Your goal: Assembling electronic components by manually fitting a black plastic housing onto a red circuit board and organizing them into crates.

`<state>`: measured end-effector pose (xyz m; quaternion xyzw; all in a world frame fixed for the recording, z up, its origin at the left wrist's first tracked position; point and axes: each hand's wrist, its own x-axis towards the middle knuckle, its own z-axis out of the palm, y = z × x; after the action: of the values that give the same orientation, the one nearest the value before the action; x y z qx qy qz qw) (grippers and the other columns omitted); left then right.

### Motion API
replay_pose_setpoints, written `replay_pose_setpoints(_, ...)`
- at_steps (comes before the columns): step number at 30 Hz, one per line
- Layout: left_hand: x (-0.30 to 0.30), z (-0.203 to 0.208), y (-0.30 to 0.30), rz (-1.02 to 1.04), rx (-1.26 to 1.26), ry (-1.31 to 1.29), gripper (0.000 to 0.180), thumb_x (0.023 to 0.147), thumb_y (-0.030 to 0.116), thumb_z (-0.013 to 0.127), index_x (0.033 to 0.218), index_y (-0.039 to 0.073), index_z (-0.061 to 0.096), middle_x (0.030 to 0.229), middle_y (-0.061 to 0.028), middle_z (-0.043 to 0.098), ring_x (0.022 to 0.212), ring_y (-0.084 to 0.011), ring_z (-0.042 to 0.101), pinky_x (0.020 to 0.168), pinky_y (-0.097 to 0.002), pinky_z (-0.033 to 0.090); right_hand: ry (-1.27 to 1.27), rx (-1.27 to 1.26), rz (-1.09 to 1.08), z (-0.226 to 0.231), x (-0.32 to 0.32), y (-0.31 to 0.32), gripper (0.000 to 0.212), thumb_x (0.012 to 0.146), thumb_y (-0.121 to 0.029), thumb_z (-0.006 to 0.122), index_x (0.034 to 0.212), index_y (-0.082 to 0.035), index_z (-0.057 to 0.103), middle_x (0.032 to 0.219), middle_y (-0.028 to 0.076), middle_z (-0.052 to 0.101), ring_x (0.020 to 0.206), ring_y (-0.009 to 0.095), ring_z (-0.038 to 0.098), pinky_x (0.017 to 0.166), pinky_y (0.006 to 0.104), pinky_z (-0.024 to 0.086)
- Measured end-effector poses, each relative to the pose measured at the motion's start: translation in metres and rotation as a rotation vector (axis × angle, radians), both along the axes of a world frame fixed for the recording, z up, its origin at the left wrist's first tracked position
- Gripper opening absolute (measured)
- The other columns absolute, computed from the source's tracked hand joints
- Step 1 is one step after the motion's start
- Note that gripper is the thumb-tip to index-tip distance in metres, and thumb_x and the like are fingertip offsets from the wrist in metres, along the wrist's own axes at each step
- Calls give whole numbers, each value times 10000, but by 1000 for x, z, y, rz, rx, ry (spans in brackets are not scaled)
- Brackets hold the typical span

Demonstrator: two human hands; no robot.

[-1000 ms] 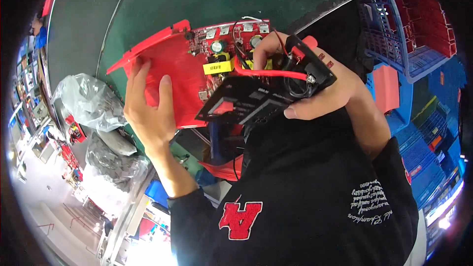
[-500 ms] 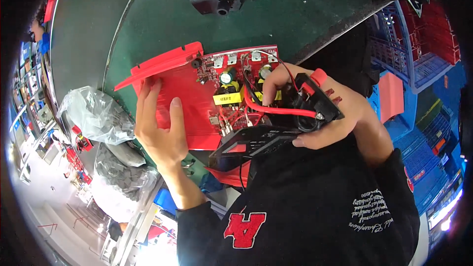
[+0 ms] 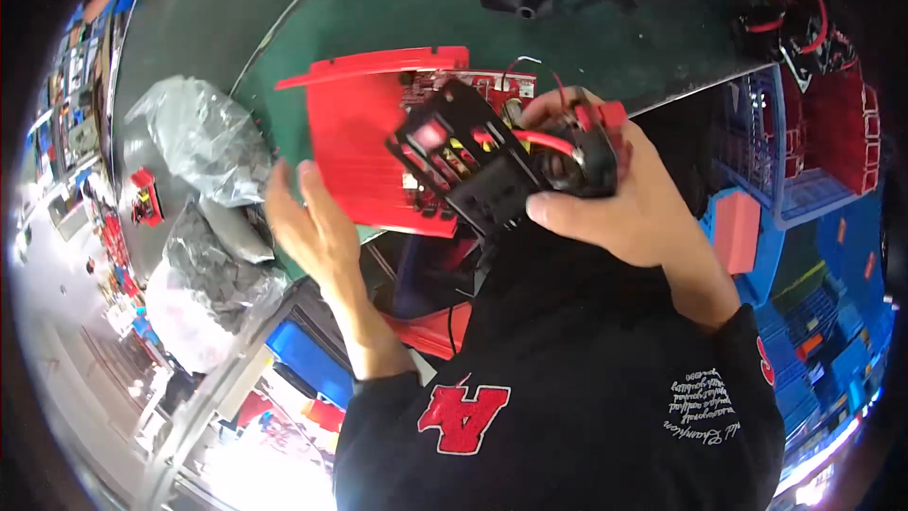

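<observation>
Right hand [image 3: 629,208] clasps the black frame [image 3: 482,166]; open left hand [image 3: 307,218] beside red casing [image 3: 364,147].

The person is wearing a black sweatshirt [image 3: 567,388] with long sleeves. A large red letter [image 3: 463,416] is showing on its front. White script [image 3: 702,405] is running along the right sleeve, and both hands are bare.

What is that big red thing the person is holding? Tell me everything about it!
The red housing looks like ribbed plastic, a flat panel with a rim along its top edge, tilted above the green mat. A circuit board shows behind it. A black slotted frame overlaps its right side, gripped by the right hand. The left hand sits open at its lower left edge.
</observation>
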<state>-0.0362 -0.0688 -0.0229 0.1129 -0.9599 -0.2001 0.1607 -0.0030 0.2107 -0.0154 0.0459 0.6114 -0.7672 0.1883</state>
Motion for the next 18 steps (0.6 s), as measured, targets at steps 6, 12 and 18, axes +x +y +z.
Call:
replay_pose_setpoints(6,-9,-14,-1,-61,261,93,345,888,179,454,1071,-46,640,1047,-208,649,961,-292,620,879,-368,463,-83,-16,210,-1,-47,-45,396,734,-81,731,1098,-31,583,922,22,599,864,108,567,758,287,471)
replay_pose_setpoints(12,20,25,14,135,513,-546,576,930,490,491,1027,-71,578,789,-226,656,700,-329,641,649,-424,504,132,-33,-56,-2,-24,-37,764,740,-121,787,1363,3,362,1334,178,473,1236,255,482,1059,383,364)
replay_pose_setpoints(18,6,-7,21,137,1327,-654,460,925,372,401,1028,-26,608,783,-185,687,668,-295,683,579,-373,555,129,114,-118,-1,15,-10,644,794,-85,734,1337,-5,396,1331,174,464,1263,266,457,1058,393,367)
